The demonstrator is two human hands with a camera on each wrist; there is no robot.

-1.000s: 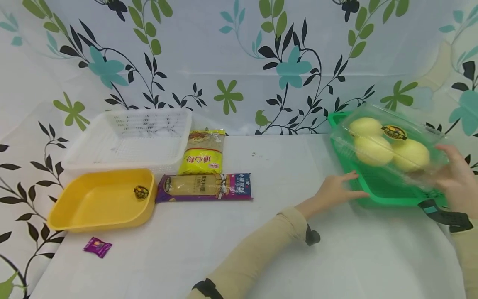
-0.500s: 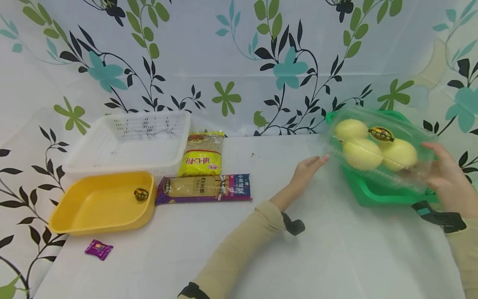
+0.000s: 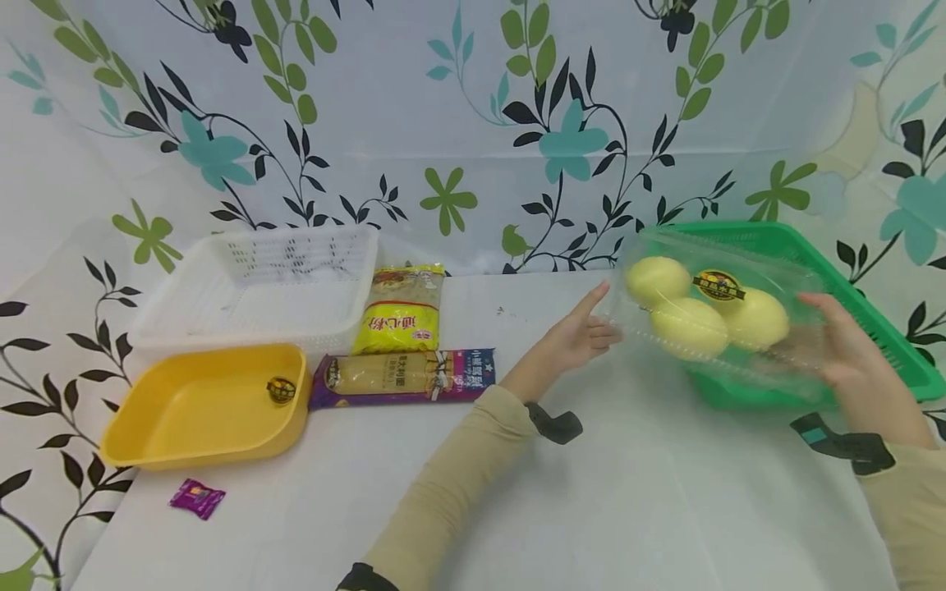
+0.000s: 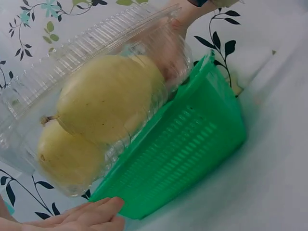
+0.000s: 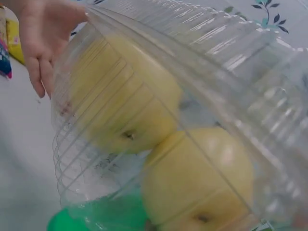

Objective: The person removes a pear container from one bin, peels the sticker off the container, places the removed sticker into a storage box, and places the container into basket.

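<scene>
The clear ribbed plastic box [image 3: 711,310] of yellow fruit [image 3: 689,330] has shifted left, partly past the green plastic basket [image 3: 879,308], to the left hand [image 3: 575,336] (grip wide, contact unclear); the right hand [image 3: 850,349] holds it.

We record a beige left sleeve [image 3: 443,490] crossed by a dark band [image 3: 366,578], a matching right sleeve [image 3: 890,513], a black left strap [image 3: 556,423] and a black right strap [image 3: 850,446] with a teal patch [image 3: 815,435].

I count three fruits [image 3: 691,329], one clear box [image 3: 742,264].
Also two baskets [image 3: 277,300], one tray [image 3: 203,406], two packets [image 3: 402,376], one sweet [image 3: 197,498], two hands [image 3: 575,335].
</scene>
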